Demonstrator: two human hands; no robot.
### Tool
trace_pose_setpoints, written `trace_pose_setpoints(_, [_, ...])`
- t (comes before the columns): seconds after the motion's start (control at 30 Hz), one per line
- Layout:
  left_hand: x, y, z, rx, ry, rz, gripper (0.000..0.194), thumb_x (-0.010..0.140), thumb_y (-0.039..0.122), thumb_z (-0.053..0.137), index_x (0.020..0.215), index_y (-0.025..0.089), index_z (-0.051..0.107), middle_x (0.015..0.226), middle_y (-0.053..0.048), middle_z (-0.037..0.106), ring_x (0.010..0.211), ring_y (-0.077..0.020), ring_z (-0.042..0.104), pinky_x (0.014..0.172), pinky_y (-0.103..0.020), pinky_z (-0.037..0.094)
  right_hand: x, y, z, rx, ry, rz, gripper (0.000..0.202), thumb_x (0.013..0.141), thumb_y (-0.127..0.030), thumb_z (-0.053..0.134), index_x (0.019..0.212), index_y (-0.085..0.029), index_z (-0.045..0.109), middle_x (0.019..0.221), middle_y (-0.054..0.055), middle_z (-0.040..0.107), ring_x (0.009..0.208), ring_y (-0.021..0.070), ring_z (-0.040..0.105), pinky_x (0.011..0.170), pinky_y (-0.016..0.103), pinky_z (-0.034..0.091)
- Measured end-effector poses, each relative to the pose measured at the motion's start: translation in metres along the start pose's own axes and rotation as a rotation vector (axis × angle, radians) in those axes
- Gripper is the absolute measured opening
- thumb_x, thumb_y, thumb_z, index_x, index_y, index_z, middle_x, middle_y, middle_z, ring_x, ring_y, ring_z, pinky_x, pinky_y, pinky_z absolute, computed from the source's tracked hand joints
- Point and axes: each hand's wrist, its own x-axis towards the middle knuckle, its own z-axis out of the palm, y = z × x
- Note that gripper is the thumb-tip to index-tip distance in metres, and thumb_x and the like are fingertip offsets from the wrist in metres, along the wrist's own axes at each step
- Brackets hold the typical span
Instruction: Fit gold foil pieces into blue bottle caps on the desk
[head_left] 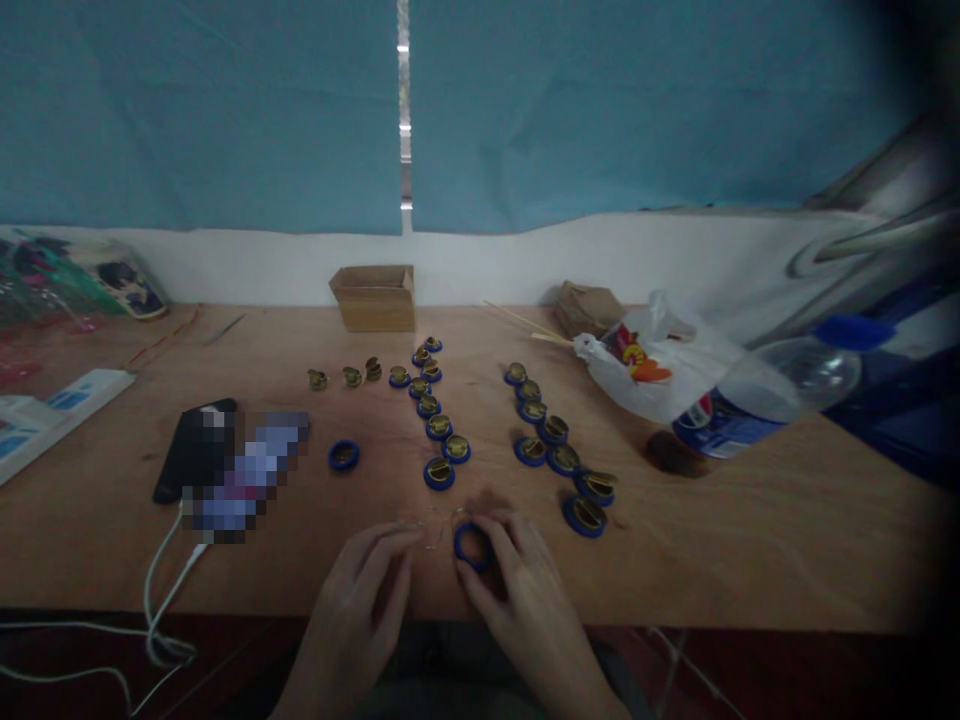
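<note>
At the front edge of the wooden table, my right hand pinches a blue ring between thumb and fingers. My left hand is to its left, with thumb and fingers apart and a thin, clear or wiry piece near its fingertips; whether it is held is too faint to tell. Another blue ring lies on the table further left. Beyond my hands, several blue-rimmed brass pieces form a line, and a second line of them stands to the right. Several brass pieces without blue rims lie at the back left.
An open cardboard box stands by the wall. A phone, a dark device, cables and a power strip are on the left. On the right are a plastic bag, a bottle and crumpled brown packaging.
</note>
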Motion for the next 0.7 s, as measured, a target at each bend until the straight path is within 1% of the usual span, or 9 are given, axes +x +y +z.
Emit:
trace_pose_setpoints(0.1, [-0.014, -0.004, 0.007, -0.014, 0.060, 0.048, 0.030, 0.089, 0.007, 0.047, 0.112, 0.023, 0.058, 0.110, -0.007, 0.065, 0.105, -0.0195, 0.062, 0.090, -0.032, 0.054, 0.000, 0.001, -0.003, 0.046, 0.009, 0.011, 0.027, 0.080, -0.014, 0.062, 0.106, -0.021, 0.056, 0.107, 0.010, 0.059, 0.103, 0.0285, 0.058, 0.089, 0.047, 0.051])
trace_pose_setpoints(0.17, [-0.017, -0.008, 0.007, 0.002, 0.063, 0.047, 0.028, 0.089, 0.006, 0.047, 0.110, 0.022, 0.059, 0.107, -0.007, 0.065, 0.103, -0.0195, 0.063, 0.089, -0.032, 0.054, 0.000, 0.002, -0.007, 0.087, 0.033, 0.021, 0.023, 0.082, -0.016, 0.061, 0.105, -0.021, 0.055, 0.106, 0.009, 0.059, 0.101, 0.0268, 0.059, 0.087, 0.044, 0.052])
trace_pose_setpoints(0.27, [-0.014, -0.015, 0.005, 0.037, 0.062, 0.057, 0.026, 0.089, 0.008, 0.049, 0.108, 0.022, 0.059, 0.104, -0.007, 0.066, 0.099, -0.0200, 0.063, 0.087, -0.033, 0.055, 0.000, 0.004, -0.017, 0.125, 0.086, 0.028, 0.021, 0.086, -0.021, 0.058, 0.106, -0.021, 0.054, 0.104, 0.008, 0.060, 0.098, 0.0248, 0.060, 0.084, 0.040, 0.053])
trace_pose_setpoints(0.4, [0.001, -0.026, 0.001, 0.095, 0.051, 0.061, 0.024, 0.091, 0.011, 0.047, 0.108, 0.022, 0.058, 0.102, -0.007, 0.066, 0.098, -0.0211, 0.063, 0.087, -0.036, 0.055, -0.002, 0.015, -0.029, 0.114, 0.189, 0.023, 0.020, 0.088, -0.025, 0.057, 0.108, -0.023, 0.055, 0.105, 0.008, 0.060, 0.099, 0.0245, 0.060, 0.085, 0.040, 0.051])
trace_pose_setpoints(0.5, [0.021, -0.034, -0.012, 0.164, 0.040, 0.028, 0.022, 0.092, 0.015, 0.045, 0.110, 0.021, 0.057, 0.104, -0.008, 0.066, 0.100, -0.0234, 0.062, 0.089, -0.041, 0.053, -0.004, 0.024, -0.034, 0.091, 0.274, 0.043, 0.022, 0.089, -0.028, 0.056, 0.110, -0.023, 0.056, 0.108, 0.008, 0.060, 0.102, 0.0254, 0.059, 0.087, 0.042, 0.050])
trace_pose_setpoints(0.57, [0.043, -0.042, -0.025, 0.203, 0.012, -0.021, 0.022, 0.093, 0.018, 0.045, 0.112, 0.020, 0.055, 0.109, -0.009, 0.065, 0.104, -0.0248, 0.061, 0.092, -0.043, 0.051, -0.005, 0.027, -0.036, 0.099, 0.309, 0.047, 0.021, 0.090, -0.029, 0.055, 0.110, -0.024, 0.056, 0.108, 0.008, 0.060, 0.101, 0.0251, 0.059, 0.087, 0.042, 0.050])
trace_pose_setpoints(0.63, [0.072, -0.055, -0.038, 0.239, -0.020, -0.093, 0.024, 0.094, 0.020, 0.044, 0.116, 0.019, 0.054, 0.116, -0.010, 0.063, 0.111, -0.0240, 0.058, 0.098, -0.041, 0.048, -0.004, 0.029, -0.037, 0.106, 0.320, 0.041, 0.020, 0.090, -0.029, 0.056, 0.109, -0.024, 0.057, 0.106, 0.008, 0.060, 0.099, 0.0246, 0.060, 0.085, 0.041, 0.050])
trace_pose_setpoints(0.67, [0.090, -0.064, -0.042, 0.274, -0.063, -0.088, 0.026, 0.095, 0.020, 0.042, 0.117, 0.018, 0.053, 0.120, -0.010, 0.062, 0.115, -0.0239, 0.057, 0.101, -0.041, 0.045, -0.004, 0.029, -0.037, 0.105, 0.316, 0.037, 0.020, 0.090, -0.030, 0.057, 0.109, -0.024, 0.057, 0.106, 0.008, 0.061, 0.098, 0.0244, 0.060, 0.084, 0.041, 0.050])
trace_pose_setpoints(0.7, [0.108, -0.074, -0.046, 0.289, -0.068, -0.097, 0.028, 0.095, 0.019, 0.042, 0.120, 0.016, 0.052, 0.123, -0.012, 0.060, 0.118, -0.0249, 0.055, 0.103, -0.042, 0.043, -0.003, 0.028, -0.037, 0.103, 0.312, 0.032, 0.020, 0.089, -0.030, 0.057, 0.109, -0.023, 0.058, 0.105, 0.008, 0.061, 0.097, 0.0244, 0.060, 0.084, 0.040, 0.051])
